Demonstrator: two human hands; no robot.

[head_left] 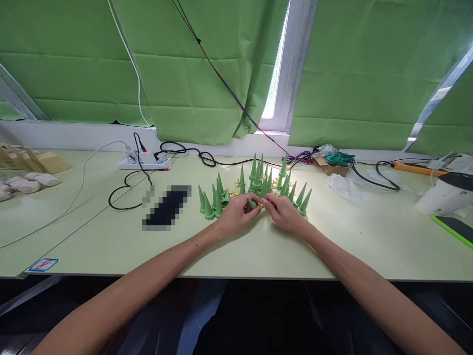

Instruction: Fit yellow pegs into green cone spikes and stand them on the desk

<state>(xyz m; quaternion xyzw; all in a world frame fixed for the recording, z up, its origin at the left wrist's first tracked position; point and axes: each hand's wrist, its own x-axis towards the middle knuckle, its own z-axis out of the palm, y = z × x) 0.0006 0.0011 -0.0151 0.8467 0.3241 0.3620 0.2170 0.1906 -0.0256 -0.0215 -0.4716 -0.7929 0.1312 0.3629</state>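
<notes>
Several green cones stand upright on the pale table [343, 246], some of them left of my hands, such as a cone [208, 207], others behind and to the right. My left hand [238, 213] is closed on a tilted green cone [252, 202], whose tip points up and left. Close beside it, my right hand [284, 212] pinches a small yellow piece [261, 204] at the cone's base end. More small yellow pieces [236, 183] lie among the standing cones.
A blurred black object [168, 207] lies to the left, near a power strip [146, 161] with cables. At the right are a small cardboard box [332, 166], plastic bags [344, 188], a white cup [449, 194] and a green-edged phone [456, 229]. White rolls [25, 184] sit far left.
</notes>
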